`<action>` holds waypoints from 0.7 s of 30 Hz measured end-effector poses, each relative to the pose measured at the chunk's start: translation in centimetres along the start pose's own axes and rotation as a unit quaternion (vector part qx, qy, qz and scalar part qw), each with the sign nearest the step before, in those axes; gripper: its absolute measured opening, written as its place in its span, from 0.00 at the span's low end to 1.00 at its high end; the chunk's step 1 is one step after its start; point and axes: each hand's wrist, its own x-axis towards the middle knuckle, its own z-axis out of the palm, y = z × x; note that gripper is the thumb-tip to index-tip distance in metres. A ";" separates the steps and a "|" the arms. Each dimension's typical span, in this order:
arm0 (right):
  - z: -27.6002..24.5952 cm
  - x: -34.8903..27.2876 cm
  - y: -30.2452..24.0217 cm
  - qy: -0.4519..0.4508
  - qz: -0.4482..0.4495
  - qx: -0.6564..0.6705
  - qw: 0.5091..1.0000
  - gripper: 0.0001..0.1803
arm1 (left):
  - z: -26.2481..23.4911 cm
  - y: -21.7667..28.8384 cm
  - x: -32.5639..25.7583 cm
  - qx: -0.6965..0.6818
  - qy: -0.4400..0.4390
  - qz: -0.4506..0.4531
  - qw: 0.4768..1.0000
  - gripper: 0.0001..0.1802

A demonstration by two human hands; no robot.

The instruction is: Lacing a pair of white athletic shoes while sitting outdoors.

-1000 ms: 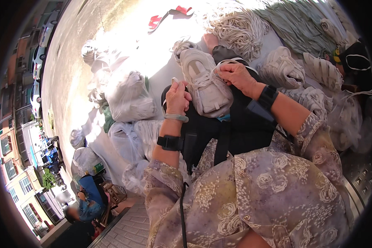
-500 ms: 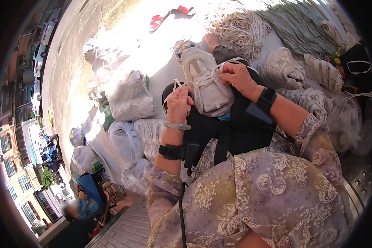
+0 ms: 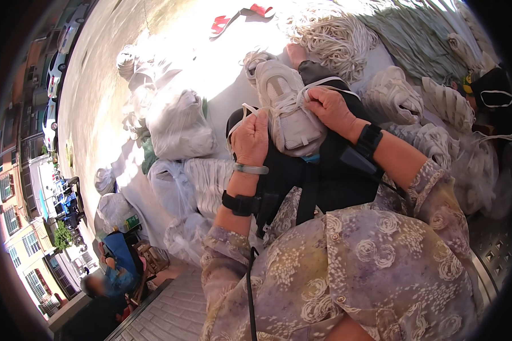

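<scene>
A white sneaker [image 3: 293, 122] lies across my black-covered lap, its toe pointing away from me. Whether it has a sole I cannot tell. White shoelace [image 3: 284, 107] crosses its middle, and loose lengths run out to both sides. My left hand [image 3: 250, 138], left of the sneaker, is closed with a lace between its fingertips; a loop of it sticks up above them. My right hand [image 3: 331, 111] pinches the lace at the sneaker's right edge, and a length trails over the right knee. The fingertips of the left hand are partly hidden behind its back.
Bundled white shoe pieces [image 3: 389, 94] lie to my right, below a heap of white laces [image 3: 338, 42]. Wrapped white bundles [image 3: 179, 128] stand on the left. Red-and-grey straps [image 3: 227, 25] lie at the far side. Another person [image 3: 116, 273] sits at lower left.
My left hand has turned and shifted slightly right and up, the lace between it and the sneaker now drawn straighter. The right hand keeps its pinch. The whole view has shifted slightly.
</scene>
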 end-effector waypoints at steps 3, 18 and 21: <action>0.0 0.0 -0.2 -0.014 -0.125 -0.158 0.979 0.07 | 0.9 -1.3 0.0 -0.139 0.005 -0.080 0.987 0.18; 0.0 -2.2 1.0 0.016 0.050 -0.035 0.998 0.10 | 4.0 -2.1 1.1 -0.284 -0.002 -0.130 0.950 0.07; 0.1 -2.6 1.3 0.028 0.051 -0.036 0.998 0.10 | 4.3 -2.5 1.1 -0.249 -0.009 -0.109 0.962 0.08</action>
